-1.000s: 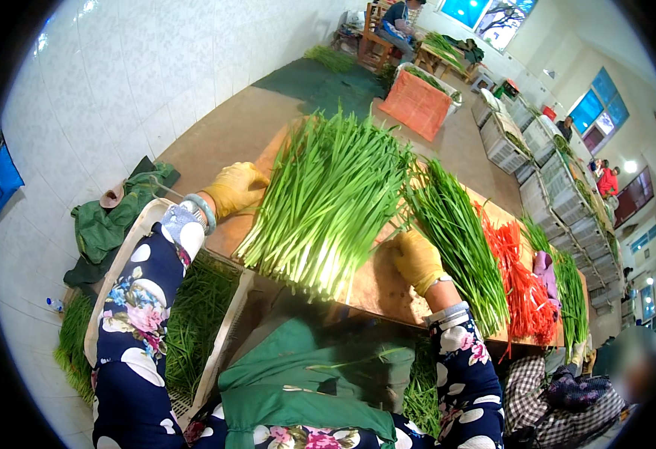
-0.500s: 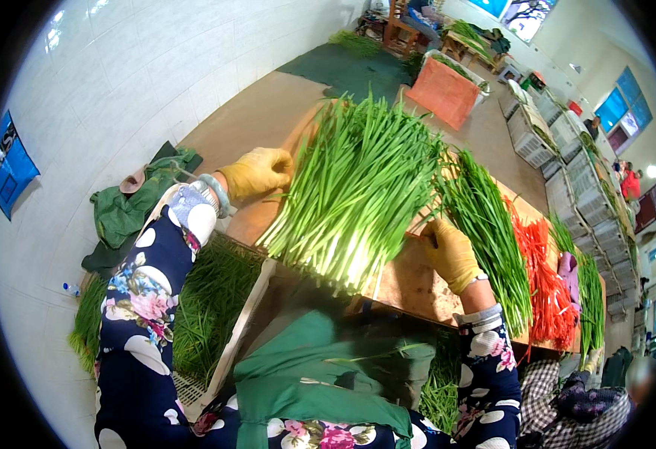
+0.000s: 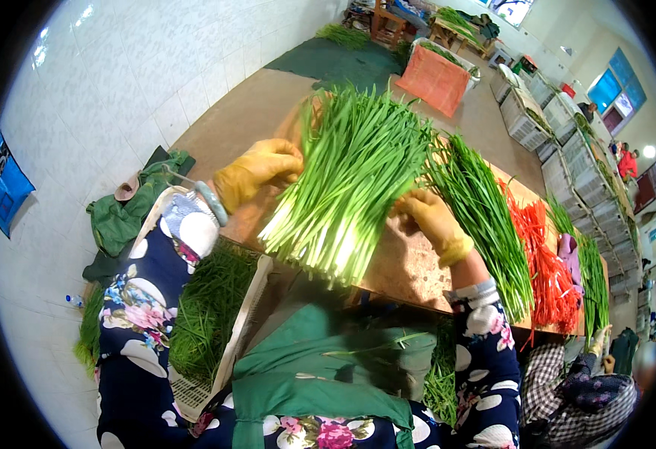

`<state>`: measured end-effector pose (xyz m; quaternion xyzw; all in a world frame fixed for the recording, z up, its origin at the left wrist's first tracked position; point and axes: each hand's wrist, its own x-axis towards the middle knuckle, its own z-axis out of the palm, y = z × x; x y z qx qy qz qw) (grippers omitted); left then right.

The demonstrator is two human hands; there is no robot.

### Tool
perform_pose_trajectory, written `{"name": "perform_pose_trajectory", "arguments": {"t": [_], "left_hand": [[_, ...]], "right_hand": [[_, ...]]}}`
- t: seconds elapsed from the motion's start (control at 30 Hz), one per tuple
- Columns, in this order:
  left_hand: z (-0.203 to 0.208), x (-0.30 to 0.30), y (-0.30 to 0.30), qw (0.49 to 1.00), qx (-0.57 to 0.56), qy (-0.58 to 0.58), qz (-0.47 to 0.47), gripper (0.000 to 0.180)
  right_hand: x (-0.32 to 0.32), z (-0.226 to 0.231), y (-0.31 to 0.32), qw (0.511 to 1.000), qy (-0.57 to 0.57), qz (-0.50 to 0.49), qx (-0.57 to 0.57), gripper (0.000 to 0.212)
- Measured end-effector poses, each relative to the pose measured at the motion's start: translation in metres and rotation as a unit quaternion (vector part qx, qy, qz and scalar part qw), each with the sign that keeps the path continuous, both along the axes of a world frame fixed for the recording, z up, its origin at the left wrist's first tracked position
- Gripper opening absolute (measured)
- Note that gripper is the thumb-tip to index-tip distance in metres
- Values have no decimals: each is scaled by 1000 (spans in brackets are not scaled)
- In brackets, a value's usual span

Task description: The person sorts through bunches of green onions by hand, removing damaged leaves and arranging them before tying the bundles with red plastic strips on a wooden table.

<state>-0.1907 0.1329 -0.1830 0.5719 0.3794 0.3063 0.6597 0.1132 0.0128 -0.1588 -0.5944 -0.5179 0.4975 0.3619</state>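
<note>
A thick pile of garlic chives (image 3: 358,172) lies on the wooden table, green tips toward the far side and pale stem ends toward me. My left hand (image 3: 259,173), in a yellow glove, is closed beside the pile's left edge. On the other side my right hand (image 3: 434,221), gloved alike, has its fingers pinched together against the pile's lower right edge. What either hand holds, if anything, is hidden. A second, darker row of chives (image 3: 485,224) lies to the right of my right hand.
Red ties (image 3: 544,262) lie farther right on the table (image 3: 418,278). At my left stands a white crate (image 3: 240,329) of greens. A co-worker's checked sleeve (image 3: 544,378) shows at lower right. Stacked white crates (image 3: 526,127) and an orange-covered bin (image 3: 433,78) stand beyond.
My right hand has moved up and left to the edge of the chives. My left hand has shifted slightly toward the pile. The pile's stem ends look drawn a little closer together.
</note>
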Motion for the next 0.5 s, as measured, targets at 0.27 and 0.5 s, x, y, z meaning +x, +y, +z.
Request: {"name": "perform_pose_trajectory", "arguments": {"t": [0.27,0.5], "left_hand": [[10,65,-28,992,97,46,71,16],[3,66,-28,980,155,104,72,17]], "right_hand": [[-48,-20,44,991,106,45,69,20],[-62,-33,51,990,-72,21,116,24]]}}
